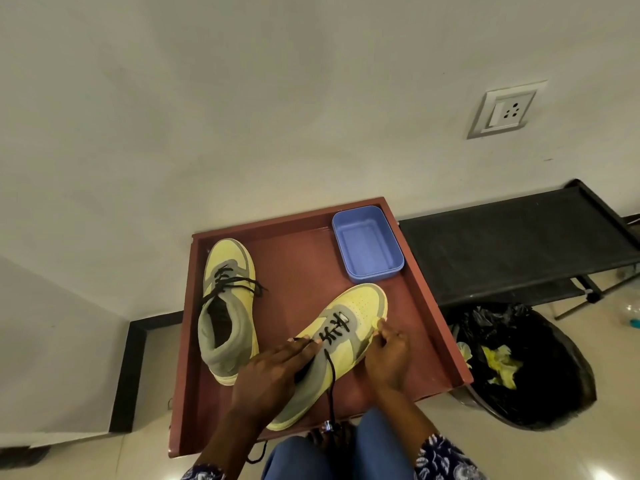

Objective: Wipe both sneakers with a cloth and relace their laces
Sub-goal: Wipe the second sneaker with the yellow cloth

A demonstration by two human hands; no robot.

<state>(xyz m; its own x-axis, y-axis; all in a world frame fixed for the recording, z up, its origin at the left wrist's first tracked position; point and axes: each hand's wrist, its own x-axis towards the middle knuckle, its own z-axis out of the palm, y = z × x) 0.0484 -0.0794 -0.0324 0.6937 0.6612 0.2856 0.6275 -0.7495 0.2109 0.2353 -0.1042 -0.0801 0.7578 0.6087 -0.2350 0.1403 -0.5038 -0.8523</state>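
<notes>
Two yellow and grey high-top sneakers with black laces stand on a reddish-brown tray table (298, 258). The left sneaker (227, 303) is upright at the far left, its lace loosely threaded with ends trailing. The right sneaker (349, 327) lies angled toward me, toe pointing up and right. My left hand (273, 372) covers its collar, fingertips pinching the lace at the upper eyelets. My right hand (386, 355) pinches the shoe's right edge near the eyelets. One black lace end (332, 382) hangs down over the table's front edge. No cloth is in view.
A blue plastic tub (367, 244) sits at the table's far right corner. Right of the table stands a black mesh rack (512, 244), with a black-lined bin (519, 362) holding yellow scraps below it. A wall with a socket (505, 110) lies behind. My knees are below the table.
</notes>
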